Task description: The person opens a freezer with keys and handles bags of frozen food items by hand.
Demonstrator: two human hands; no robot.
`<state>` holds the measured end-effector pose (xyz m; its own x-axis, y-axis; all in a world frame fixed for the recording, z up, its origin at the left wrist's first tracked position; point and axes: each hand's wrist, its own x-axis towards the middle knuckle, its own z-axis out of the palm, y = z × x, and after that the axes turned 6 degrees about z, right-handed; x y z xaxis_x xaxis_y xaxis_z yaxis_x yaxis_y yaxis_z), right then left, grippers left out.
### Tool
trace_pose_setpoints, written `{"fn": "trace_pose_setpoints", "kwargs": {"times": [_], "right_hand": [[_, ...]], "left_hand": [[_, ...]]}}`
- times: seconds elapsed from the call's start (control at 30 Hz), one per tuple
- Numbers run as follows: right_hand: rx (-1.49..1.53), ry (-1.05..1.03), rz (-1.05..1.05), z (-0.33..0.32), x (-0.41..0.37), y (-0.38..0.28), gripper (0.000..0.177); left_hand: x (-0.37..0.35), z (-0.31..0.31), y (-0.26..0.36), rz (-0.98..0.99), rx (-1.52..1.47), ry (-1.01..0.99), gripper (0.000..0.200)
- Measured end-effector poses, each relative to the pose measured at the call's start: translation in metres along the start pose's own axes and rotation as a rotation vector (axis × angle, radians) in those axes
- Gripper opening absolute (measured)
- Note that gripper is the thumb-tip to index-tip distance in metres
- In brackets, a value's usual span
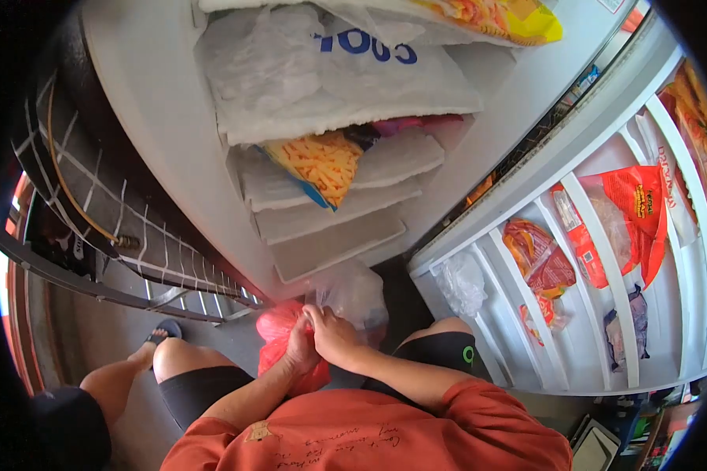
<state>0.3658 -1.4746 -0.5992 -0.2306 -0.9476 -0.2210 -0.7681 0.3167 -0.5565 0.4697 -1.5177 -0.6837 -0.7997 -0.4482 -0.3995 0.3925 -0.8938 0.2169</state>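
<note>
Both my hands meet low in front of my body at a red plastic bag point(271, 323). The fingers of my left hand point(301, 344) are closed at the bag's gathered top. My right hand point(335, 336) is pinched against the left one, its fingertips at the same spot. The bag's contents are hidden, and it hangs partly behind my left wrist. Just beyond my hands sits a clear plastic bag point(353, 294), filled with something I cannot make out.
An open freezer stands ahead, its frosty shelves point(346, 125) holding a fries bag point(322, 165) and white plastic bags point(267, 55). Its door point(597, 369) swings out right, with food packets point(636, 220) in the racks. Left are a wire rack point(133, 228) and another person's leg point(118, 377).
</note>
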Motion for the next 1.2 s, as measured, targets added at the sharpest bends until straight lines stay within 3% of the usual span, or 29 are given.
{"fn": "trace_pose_setpoints", "kwargs": {"times": [0.1,0.17,0.33,0.47,0.57,0.63,0.67,0.7,0.77,0.8,0.83,0.87,0.9,0.93,1.0,1.07,1.13,1.17,1.2], "right_hand": [[-0.016,0.075,0.027,0.014,0.000,0.014,0.040],[-0.024,0.063,0.049,0.030,-0.004,0.021,0.042],[-0.015,-0.015,0.106,0.018,-0.015,0.009,0.063],[-0.014,0.039,-0.007,0.023,-0.045,0.011,0.068],[-0.020,-0.073,-0.084,0.003,-0.054,0.017,0.078],[-0.073,-0.143,-0.367,-0.018,-0.038,0.034,0.076],[0.210,-0.593,-0.176,-0.058,-0.014,0.027,0.067],[0.146,-0.630,0.068,-0.109,0.006,0.003,0.051],[0.866,0.103,-0.021,-0.136,0.054,0.018,0.029],[0.935,0.249,-0.055,-0.170,0.079,0.018,0.028],[0.975,0.579,-0.077,-0.186,0.106,0.011,0.029],[0.970,0.638,0.006,-0.204,0.135,0.009,0.030],[0.967,0.697,0.086,-0.217,0.160,0.010,0.031],[0.976,0.711,0.072,-0.224,0.181,0.013,0.031],[1.213,0.273,0.252,-0.231,0.206,0.002,0.035],[1.169,0.331,0.282,-0.231,0.209,-0.018,0.032],[1.275,0.248,0.313,-0.229,0.235,-0.002,0.028],[1.380,0.116,0.203,-0.215,0.273,0.035,0.029],[1.403,0.178,0.258,-0.221,0.253,0.017,0.028]], "left_hand": [[-0.010,0.018,0.011,-0.125,-0.059,0.028,0.046],[0.005,-0.016,-0.002,-0.087,0.024,0.071,0.044],[0.007,-0.023,-0.006,-0.077,0.186,0.088,0.031],[0.010,-0.044,-0.013,-0.061,0.192,0.160,0.029],[0.009,-0.044,-0.015,0.007,0.199,0.126,0.027],[0.001,-0.025,-0.009,0.075,0.242,0.126,0.024],[0.008,-0.039,-0.011,0.080,0.243,0.125,0.024],[0.020,-0.066,-0.014,0.008,0.152,-0.003,0.023],[0.024,-0.075,-0.014,-0.060,0.045,-0.143,0.022],[0.020,-0.065,-0.014,-0.057,0.057,-0.148,0.022],[0.016,-0.052,-0.014,-0.028,0.134,-0.006,0.022],[0.015,-0.044,-0.014,0.003,0.213,0.136,0.022],[0.015,-0.042,-0.013,0.008,0.231,0.126,0.022],[0.014,-0.043,-0.012,-0.008,0.235,0.106,0.021],[0.013,-0.040,-0.011,-0.001,0.235,0.080,0.021],[0.012,-0.035,-0.013,0.006,0.207,0.137,0.020],[0.015,-0.049,-0.018,0.024,0.228,0.166,0.019],[0.020,-0.053,-0.018,0.030,0.253,0.202,0.019],[0.013,-0.045,-0.016,0.038,0.252,0.180,0.019]]}}
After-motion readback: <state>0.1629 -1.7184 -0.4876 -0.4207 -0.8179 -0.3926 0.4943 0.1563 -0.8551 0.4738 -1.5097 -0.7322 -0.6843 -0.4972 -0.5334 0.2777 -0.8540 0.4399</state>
